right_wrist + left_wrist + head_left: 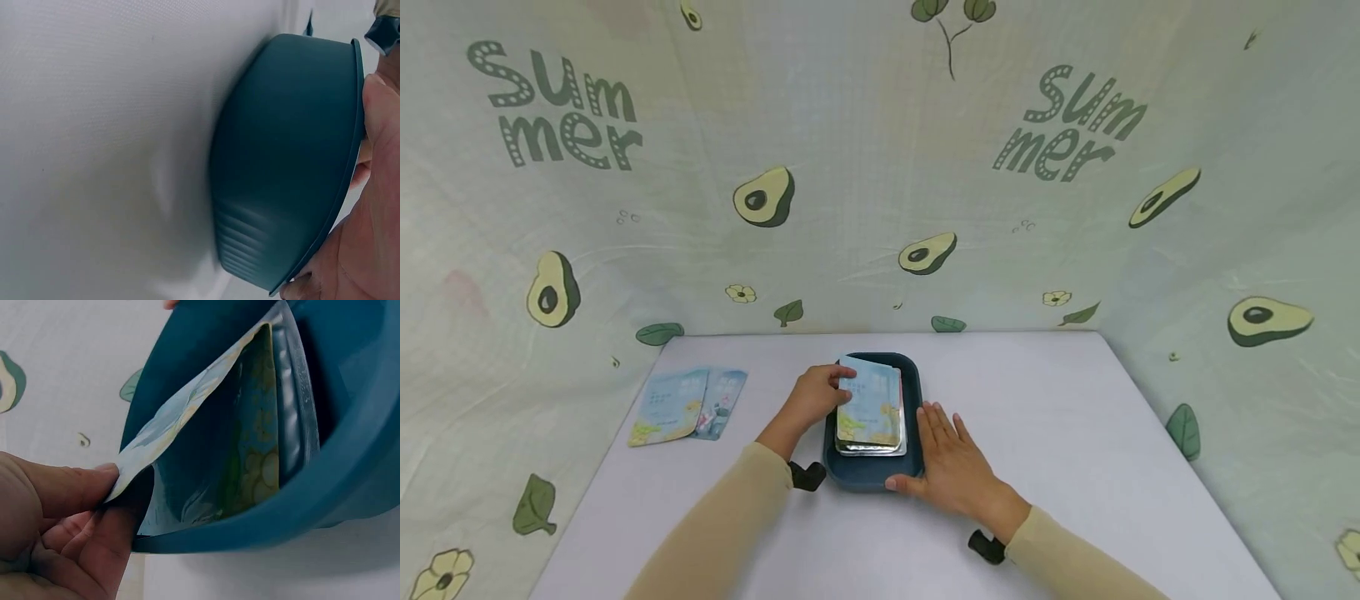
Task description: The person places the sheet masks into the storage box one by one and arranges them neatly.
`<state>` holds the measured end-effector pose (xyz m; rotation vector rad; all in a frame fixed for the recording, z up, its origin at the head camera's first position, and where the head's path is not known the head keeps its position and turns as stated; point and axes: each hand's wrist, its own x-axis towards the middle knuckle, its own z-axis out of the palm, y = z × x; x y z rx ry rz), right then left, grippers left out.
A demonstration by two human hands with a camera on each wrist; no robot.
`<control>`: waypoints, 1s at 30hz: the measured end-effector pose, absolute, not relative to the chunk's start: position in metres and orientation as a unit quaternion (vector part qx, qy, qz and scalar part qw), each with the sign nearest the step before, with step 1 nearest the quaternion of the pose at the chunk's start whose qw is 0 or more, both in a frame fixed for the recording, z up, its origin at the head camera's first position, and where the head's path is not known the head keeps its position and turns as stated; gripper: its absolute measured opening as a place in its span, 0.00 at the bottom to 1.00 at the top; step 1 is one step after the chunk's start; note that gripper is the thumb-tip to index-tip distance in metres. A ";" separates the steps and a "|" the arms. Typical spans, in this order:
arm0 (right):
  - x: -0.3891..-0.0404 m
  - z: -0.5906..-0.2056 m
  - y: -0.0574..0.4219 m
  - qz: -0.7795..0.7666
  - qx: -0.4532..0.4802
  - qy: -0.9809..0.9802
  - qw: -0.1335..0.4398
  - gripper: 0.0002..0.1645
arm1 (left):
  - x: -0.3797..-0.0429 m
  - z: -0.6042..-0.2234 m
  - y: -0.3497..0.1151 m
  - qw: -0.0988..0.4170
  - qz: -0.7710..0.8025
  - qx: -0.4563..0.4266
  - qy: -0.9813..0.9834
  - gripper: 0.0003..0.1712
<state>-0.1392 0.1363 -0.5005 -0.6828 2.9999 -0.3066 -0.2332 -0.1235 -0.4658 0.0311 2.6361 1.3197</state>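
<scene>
My left hand (pixel 817 395) pinches the left edge of a flat, light-blue foil packet (pixel 872 404) between thumb and fingers. In the left wrist view, this packet (pixel 187 406) is lifted on the pinched side, tilted over another packet (pixel 259 425) with silvery foil (pixel 294 406) beside it. They are inside a deep, dark teal rectangular tray (pixel 865 477). My right hand (pixel 955 467) rests with straight fingers along the tray's right rim, its thumb at the front right corner. The right wrist view shows the tray's outer wall (pixel 284 150) beside this hand.
Two more light-blue packets, one nearer (pixel 672 406) and one partly under it (pixel 721 406), lie at the table's left. The white table (pixel 1037 417) meets a printed cloth backdrop (pixel 850 167) along its back edge. A black strap piece (pixel 987 546) sits at the right wrist.
</scene>
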 end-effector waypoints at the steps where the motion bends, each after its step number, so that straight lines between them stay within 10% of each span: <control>1: -0.139 -0.501 0.136 -0.097 -0.220 0.970 0.025 0.75 | -0.234 -0.467 -0.122 0.095 0.432 0.009 0.897 0.20; 23: -0.137 -0.500 0.135 -0.083 -0.215 0.973 0.009 0.74 | -0.237 -0.462 -0.110 0.096 0.334 0.020 0.938 0.26; 30: -0.138 -0.503 0.136 -0.086 -0.211 0.974 0.016 0.76 | -0.221 -0.442 -0.114 0.007 0.249 0.043 0.968 0.27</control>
